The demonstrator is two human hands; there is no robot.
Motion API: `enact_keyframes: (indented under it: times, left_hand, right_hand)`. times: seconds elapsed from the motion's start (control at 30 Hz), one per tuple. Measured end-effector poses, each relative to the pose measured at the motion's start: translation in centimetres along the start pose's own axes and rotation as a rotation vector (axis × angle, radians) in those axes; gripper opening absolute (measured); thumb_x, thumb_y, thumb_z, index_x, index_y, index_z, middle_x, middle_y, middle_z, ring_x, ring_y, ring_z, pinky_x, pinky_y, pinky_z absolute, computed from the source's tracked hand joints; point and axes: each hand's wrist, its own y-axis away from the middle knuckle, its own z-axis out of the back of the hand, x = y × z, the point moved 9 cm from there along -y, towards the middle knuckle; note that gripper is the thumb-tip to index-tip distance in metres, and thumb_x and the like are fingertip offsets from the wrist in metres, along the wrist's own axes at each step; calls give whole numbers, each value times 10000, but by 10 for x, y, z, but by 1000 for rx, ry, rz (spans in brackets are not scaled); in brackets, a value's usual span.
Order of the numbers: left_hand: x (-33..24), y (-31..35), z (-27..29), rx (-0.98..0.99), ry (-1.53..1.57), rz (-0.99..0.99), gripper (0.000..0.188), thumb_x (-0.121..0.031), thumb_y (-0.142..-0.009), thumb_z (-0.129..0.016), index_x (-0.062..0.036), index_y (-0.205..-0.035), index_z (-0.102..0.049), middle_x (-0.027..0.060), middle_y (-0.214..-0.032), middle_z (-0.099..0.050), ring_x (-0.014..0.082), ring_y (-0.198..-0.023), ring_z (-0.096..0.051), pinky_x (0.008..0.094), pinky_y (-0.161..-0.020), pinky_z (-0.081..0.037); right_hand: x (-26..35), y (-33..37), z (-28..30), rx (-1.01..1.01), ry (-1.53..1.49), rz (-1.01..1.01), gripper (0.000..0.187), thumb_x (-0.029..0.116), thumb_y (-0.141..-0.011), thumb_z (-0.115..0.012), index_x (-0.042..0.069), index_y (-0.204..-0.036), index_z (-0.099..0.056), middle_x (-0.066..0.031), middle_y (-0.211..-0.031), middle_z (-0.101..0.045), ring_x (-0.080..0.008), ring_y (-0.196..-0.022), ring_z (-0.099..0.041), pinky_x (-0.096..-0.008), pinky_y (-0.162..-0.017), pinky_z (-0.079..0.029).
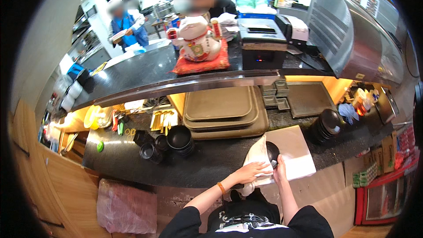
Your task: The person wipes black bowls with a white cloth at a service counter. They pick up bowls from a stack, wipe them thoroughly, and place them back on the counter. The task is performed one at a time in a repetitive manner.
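Note:
My right hand (280, 171) grips a small black bowl (273, 153) by its near right side, thumb along the rim. A whitish cloth (259, 153) covers the bowl's left side, and my left hand (253, 172) holds it there with the fingers closed over the fabric. One end of the cloth hangs down below my left hand. Both hands are above a white flat sheet or board (295, 150) lying on the dark counter (211, 156). The inside of the bowl is partly hidden by the cloth.
Black bowls stand stacked at left (179, 139) and right (327, 124). Brown trays (220, 105) and small dark dishes (275, 94) sit under the raised shelf. Above are a lucky cat figure (198, 39) and a printer (262, 35). Several people work beyond.

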Motion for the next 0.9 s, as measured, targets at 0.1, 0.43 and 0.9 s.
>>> enact_keyframes:
  times: [0.1,0.43,0.9]
  left_hand:
    - [30,-4,11,-116,10,150,501,-96,-875,-413,-103,-1372,-356,169,-1397,-351,326,-1313,-295,411,-1083,-223]
    - [32,-68,-11,-184,-89,261,464,-240,-916,-394,-45,-1337,-386,164,-1396,-350,365,-1299,-292,398,-1073,-249]
    - [127,103,18,-1322,1188,628,665,-534,-917,-374,60,-1198,-476,150,-1178,-559,215,-1051,-549,313,-885,-427]
  right_hand:
    - [-4,9,-7,-3,-77,-141,448,396,-945,-411,100,-1281,-385,-108,-1149,-531,-273,-968,-590,-499,-669,-552]
    - [-19,-2,12,48,-193,-192,378,416,-970,-310,88,-1100,-446,-89,-993,-546,-240,-870,-598,-497,-694,-540]
    - [65,36,-34,-272,1250,511,255,176,-899,-495,-35,-1016,-576,-189,-800,-565,-293,-749,-545,-394,-714,-442]
